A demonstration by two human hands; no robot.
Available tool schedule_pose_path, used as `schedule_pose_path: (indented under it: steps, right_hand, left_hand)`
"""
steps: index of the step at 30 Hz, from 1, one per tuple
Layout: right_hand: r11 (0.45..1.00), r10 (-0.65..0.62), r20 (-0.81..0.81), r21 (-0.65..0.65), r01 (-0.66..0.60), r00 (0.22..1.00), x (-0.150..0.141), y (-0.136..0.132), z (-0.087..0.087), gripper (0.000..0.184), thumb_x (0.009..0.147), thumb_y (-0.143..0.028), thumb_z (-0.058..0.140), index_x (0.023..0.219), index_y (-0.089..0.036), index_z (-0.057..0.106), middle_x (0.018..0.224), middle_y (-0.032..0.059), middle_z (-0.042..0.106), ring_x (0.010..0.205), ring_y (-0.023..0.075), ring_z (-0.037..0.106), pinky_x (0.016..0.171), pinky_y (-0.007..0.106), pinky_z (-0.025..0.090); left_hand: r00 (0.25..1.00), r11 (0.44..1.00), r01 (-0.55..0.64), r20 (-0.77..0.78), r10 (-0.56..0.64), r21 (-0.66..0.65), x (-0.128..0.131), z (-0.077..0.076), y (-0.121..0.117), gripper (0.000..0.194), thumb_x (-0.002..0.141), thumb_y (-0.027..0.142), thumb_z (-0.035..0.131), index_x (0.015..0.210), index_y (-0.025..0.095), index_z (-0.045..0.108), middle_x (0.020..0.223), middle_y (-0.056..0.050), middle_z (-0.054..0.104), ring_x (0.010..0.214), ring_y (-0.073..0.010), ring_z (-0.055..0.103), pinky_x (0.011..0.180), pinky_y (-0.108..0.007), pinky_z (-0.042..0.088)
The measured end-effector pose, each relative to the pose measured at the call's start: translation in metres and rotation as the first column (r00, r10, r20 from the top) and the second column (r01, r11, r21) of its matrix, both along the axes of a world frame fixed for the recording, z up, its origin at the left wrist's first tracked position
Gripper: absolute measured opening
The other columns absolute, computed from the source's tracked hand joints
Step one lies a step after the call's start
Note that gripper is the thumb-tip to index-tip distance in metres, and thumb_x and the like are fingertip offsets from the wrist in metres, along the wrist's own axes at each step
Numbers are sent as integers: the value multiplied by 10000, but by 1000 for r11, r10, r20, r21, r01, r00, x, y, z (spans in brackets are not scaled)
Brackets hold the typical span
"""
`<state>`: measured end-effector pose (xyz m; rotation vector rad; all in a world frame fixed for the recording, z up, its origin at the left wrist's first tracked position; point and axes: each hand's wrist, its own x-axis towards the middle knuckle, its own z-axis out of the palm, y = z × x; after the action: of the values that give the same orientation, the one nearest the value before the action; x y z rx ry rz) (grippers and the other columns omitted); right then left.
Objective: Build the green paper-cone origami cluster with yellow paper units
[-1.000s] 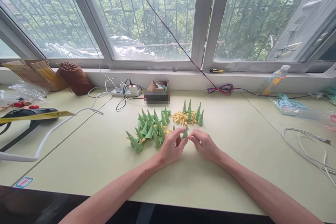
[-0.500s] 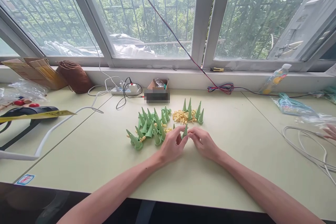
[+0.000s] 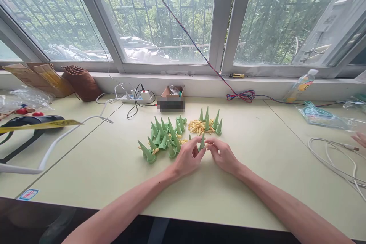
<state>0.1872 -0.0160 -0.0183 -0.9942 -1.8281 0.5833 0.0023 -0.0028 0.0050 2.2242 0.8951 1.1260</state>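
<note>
My left hand (image 3: pixel 187 158) pinches a green plastic cone (image 3: pixel 202 143) by its base, tip pointing up. My right hand (image 3: pixel 223 155) meets it from the right with fingers curled and pinched at the cone's base; what its fingertips hold is too small to name. Both hands rest on the pale green table (image 3: pixel 114 167). Just left of my left hand lies a heap of green cones (image 3: pixel 162 137), some with yellow pieces fitted. Behind the hands is a pile of small yellow pieces (image 3: pixel 200 126) ringed by several upright green cones (image 3: pixel 217 123).
A small cardboard box (image 3: pixel 172 97) and a power strip (image 3: pixel 134 98) sit near the window sill. White cable (image 3: pixel 334 160) coils at the right, beside another person's fingers (image 3: pixel 360 139). A bottle (image 3: pixel 300 85), a brown pouch (image 3: pixel 82 84) and a black tool (image 3: pixel 28 122) lie further out.
My hands stay together at the cone with only small finger shifts. The other person's fingers came into view at the right edge.
</note>
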Motion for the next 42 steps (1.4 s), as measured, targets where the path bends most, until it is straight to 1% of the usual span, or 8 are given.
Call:
schedule_pose_path:
  steps: [3, 8, 12, 19, 24, 28, 36, 42]
  right_hand:
    - [1000, -6, -1, -10, 6, 1000, 0, -1, 2, 156, 988, -235, 458, 1050, -202, 598, 867, 52, 685, 609, 147, 583, 573, 279, 487]
    - [999, 10, -24, -35, -11, 1000, -1, -3, 7, 177, 1003, -275, 447, 1029, -201, 606, 801, 42, 666, 629, 159, 602, 576, 284, 490]
    - [998, -6, -34, -66, 4, 999, -1, -4, 8, 196, 1006, -316, 451, 1021, -199, 608, 772, 38, 657, 610, 159, 590, 559, 286, 480]
    - [999, -38, -52, -27, 37, 998, -3, -5, 8, 221, 1006, -370, 466, 994, -195, 600, 792, 43, 651, 586, 146, 572, 535, 280, 471]
    - [1000, -22, -49, 11, 22, 999, -3, -8, 14, 192, 990, -365, 500, 1042, -196, 574, 755, 15, 618, 538, 124, 532, 507, 271, 470]
    - [999, 33, -58, 8, -33, 998, -1, -9, 14, 186, 990, -351, 510, 1083, -200, 564, 773, 17, 608, 558, 126, 551, 514, 269, 483]
    - [1000, 2, -50, 8, -2, 999, -1, -4, 6, 211, 1002, -382, 497, 1056, -202, 593, 797, 21, 612, 566, 124, 546, 537, 272, 478]
    - [1000, -10, -53, 1, 10, 999, -1, -3, 3, 225, 997, -406, 501, 1008, -201, 594, 762, 12, 596, 554, 125, 527, 532, 268, 458]
  left_hand:
    - [1000, 999, 6, -1, -6, 31, 0, -1, 1, 217, 901, 195, 571, 1117, 197, 587, 723, 28, 585, 486, -66, 454, 534, -200, 422]
    - [1000, 995, 26, -8, -25, 92, 0, -3, 2, 216, 912, 177, 558, 1123, 209, 588, 887, -19, 640, 509, -59, 467, 531, -198, 438]
    - [999, 995, 34, -22, -32, 95, -1, -4, 1, 216, 920, 175, 548, 1130, 211, 581, 897, -22, 639, 517, -61, 474, 536, -197, 441]
    - [999, 999, -10, 48, 9, 31, 0, -1, -2, 221, 908, 186, 570, 1128, 199, 554, 686, 46, 572, 471, -60, 459, 514, -199, 418]
    - [981, 999, 9, 193, -1, -42, 1, 0, -2, 269, 928, 219, 571, 1190, 203, 511, 878, -14, 636, 505, -54, 531, 490, -189, 435]
    - [959, 985, 45, 284, 4, -169, 1, 2, -3, 281, 930, 279, 594, 1185, 191, 514, 920, -37, 637, 470, -41, 516, 425, -174, 413]
    - [949, 962, 93, 314, -8, -256, -1, -1, 0, 306, 927, 316, 610, 1180, 186, 496, 937, -47, 626, 502, -53, 555, 418, -161, 416]
    - [946, 949, 125, 322, -26, -290, -1, 0, 1, 302, 931, 323, 605, 1180, 192, 495, 915, -28, 600, 444, -17, 481, 370, -139, 368]
